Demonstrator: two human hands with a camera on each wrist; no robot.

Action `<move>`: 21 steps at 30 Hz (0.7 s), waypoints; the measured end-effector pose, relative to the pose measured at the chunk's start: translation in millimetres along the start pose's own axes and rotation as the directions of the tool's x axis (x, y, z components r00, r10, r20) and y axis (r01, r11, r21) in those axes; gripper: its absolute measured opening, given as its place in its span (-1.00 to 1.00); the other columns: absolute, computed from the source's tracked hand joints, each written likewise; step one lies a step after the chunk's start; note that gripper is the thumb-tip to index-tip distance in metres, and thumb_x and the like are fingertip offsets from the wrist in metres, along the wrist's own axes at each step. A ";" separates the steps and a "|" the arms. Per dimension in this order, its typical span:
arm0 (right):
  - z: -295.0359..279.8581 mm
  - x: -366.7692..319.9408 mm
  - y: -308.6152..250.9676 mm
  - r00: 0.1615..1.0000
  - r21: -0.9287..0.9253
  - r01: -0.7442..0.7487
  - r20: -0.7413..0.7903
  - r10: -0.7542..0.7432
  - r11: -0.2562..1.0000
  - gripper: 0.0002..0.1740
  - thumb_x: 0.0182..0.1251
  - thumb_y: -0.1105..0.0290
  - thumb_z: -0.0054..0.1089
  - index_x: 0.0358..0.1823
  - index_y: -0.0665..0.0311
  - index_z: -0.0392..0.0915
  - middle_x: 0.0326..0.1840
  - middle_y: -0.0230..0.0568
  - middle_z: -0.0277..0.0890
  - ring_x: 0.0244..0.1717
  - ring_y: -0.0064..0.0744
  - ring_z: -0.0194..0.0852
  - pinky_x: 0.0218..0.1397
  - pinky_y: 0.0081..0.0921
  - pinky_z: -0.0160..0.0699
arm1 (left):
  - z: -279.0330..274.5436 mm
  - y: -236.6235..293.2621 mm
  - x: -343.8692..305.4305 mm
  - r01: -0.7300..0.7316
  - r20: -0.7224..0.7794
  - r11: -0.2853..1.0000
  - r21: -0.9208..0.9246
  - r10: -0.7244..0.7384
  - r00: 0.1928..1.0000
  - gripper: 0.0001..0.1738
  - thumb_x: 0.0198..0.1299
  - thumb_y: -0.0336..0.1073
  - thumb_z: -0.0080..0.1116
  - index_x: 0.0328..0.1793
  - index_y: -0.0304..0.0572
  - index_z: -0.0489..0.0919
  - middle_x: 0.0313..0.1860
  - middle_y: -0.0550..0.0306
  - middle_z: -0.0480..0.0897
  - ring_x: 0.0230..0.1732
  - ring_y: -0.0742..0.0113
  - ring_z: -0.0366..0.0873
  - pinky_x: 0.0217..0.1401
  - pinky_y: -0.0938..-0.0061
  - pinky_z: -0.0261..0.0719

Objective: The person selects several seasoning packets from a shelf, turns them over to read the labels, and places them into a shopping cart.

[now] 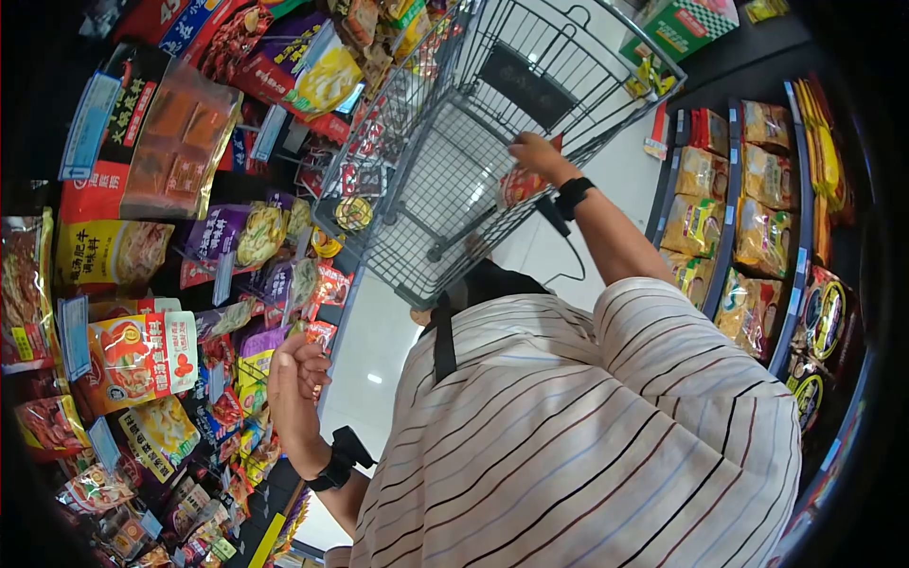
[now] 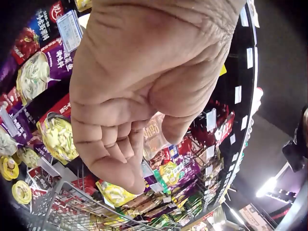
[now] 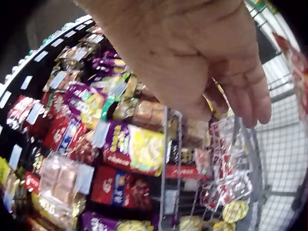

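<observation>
My right hand [image 1: 542, 159] reaches over the shopping cart [image 1: 445, 142], its fingers loosely bent. Beside and below it in the head view is a red packet [image 1: 518, 186], partly covered by the hand. In the right wrist view the same red packet [image 3: 297, 72] shows at the right edge, apart from the fingers [image 3: 252, 96], which hold nothing. My left hand [image 1: 301, 383] hovers beside the left shelf of seasoning packets, palm up and fingers loosely curled. The left wrist view shows its palm [image 2: 139, 72] with nothing in it.
Hanging pouches, among them a black and red hotpot base [image 1: 156, 142] and an orange and white pouch [image 1: 142, 355], fill the left shelf. Price tags [image 1: 90, 128] jut from it. On the right, a shelf holds bagged noodles [image 1: 696, 222]. A green carton [image 1: 686, 28] stands beyond the cart.
</observation>
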State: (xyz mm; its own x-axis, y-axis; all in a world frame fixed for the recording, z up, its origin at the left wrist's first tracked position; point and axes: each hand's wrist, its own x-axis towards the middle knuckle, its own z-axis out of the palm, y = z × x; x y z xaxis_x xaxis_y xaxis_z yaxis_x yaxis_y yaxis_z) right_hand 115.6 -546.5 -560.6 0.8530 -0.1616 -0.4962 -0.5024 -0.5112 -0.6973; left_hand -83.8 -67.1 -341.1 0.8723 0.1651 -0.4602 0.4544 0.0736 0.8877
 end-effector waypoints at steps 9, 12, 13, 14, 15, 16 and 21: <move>-51.8 115.0 137.2 0.955 -0.591 0.063 0.271 0.124 0.804 -0.41 0.16 0.06 0.38 -0.05 0.53 0.64 -0.13 0.18 0.70 -0.09 0.06 0.72 -0.05 -0.08 0.68 | 53.5 8.9 4.6 0.008 -0.062 1.000 -0.028 -0.010 0.998 -0.50 0.50 -0.03 -0.04 0.26 -0.34 0.50 -0.08 0.02 0.67 -0.17 0.33 0.65 -0.17 0.50 0.56; -43.8 110.0 111.2 0.817 -0.350 -0.353 0.335 0.469 0.867 -0.62 0.15 0.26 0.33 -0.14 0.44 0.65 -0.26 0.03 0.71 -0.36 -0.10 0.71 -0.33 -0.12 0.69 | 66.0 9.4 2.7 0.010 -0.074 1.000 -0.009 -0.011 0.997 -0.49 0.54 -0.03 -0.14 0.26 -0.36 0.51 -0.09 0.04 0.66 -0.15 0.29 0.63 -0.16 0.43 0.57; -39.5 104.4 107.3 0.833 -0.241 -0.328 0.381 0.400 0.913 -0.66 0.15 0.29 0.32 -0.15 0.42 0.65 -0.28 0.03 0.70 -0.37 -0.10 0.70 -0.33 -0.11 0.68 | 66.9 7.5 1.3 0.007 -0.076 1.000 -0.030 -0.009 0.997 -0.50 0.54 -0.04 -0.12 0.26 -0.36 0.51 -0.08 0.03 0.66 -0.14 0.30 0.63 -0.15 0.44 0.57; -40.8 93.9 103.1 0.846 -0.126 -0.304 0.421 0.328 0.944 -0.70 0.15 0.31 0.31 -0.16 0.39 0.65 -0.31 0.02 0.69 -0.38 -0.09 0.69 -0.33 -0.10 0.68 | 66.7 4.0 0.8 0.003 -0.077 0.999 -0.050 -0.007 0.997 -0.51 0.53 -0.05 -0.09 0.26 -0.35 0.52 -0.07 0.03 0.66 -0.13 0.30 0.64 -0.13 0.45 0.57; -39.2 84.5 97.0 0.855 -0.007 -0.282 0.452 0.255 0.959 -0.73 0.15 0.34 0.30 -0.18 0.37 0.65 -0.34 0.02 0.69 -0.39 -0.08 0.69 -0.34 -0.09 0.68 | 67.0 1.5 -0.5 -0.001 -0.074 0.998 -0.070 -0.004 0.997 -0.52 0.53 -0.06 -0.07 0.25 -0.34 0.52 -0.06 0.03 0.66 -0.12 0.31 0.64 -0.12 0.46 0.58; -37.3 85.3 97.9 0.850 -0.028 -0.346 0.414 0.326 0.938 -0.81 0.17 0.45 0.26 -0.19 0.34 0.65 -0.31 0.01 0.68 -0.30 -0.08 0.71 -0.23 -0.14 0.71 | 68.4 0.1 -2.9 0.004 -0.088 0.997 -0.078 -0.011 0.996 -0.52 0.52 -0.06 -0.06 0.26 -0.34 0.52 -0.06 0.03 0.66 -0.12 0.31 0.64 -0.11 0.46 0.57; -28.4 93.9 67.8 0.733 -0.587 0.517 0.679 0.031 0.622 -0.82 0.23 0.39 0.23 -0.20 0.28 0.70 -0.17 0.00 0.69 -0.18 -0.15 0.72 -0.05 -0.25 0.65 | 75.5 -4.3 -9.9 0.009 -0.130 0.996 -0.092 -0.021 0.991 -0.49 0.53 -0.02 -0.07 0.25 -0.35 0.52 -0.07 0.00 0.66 -0.14 0.28 0.64 -0.13 0.46 0.58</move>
State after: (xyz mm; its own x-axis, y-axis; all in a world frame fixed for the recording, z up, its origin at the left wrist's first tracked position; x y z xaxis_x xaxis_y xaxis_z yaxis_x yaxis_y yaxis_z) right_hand 165.7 -620.3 -639.8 0.5142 0.4388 -0.7369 0.2114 -0.8975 -0.3869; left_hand -80.8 -143.3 -341.1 0.8315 0.2903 -0.4736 0.4438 0.1655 0.8807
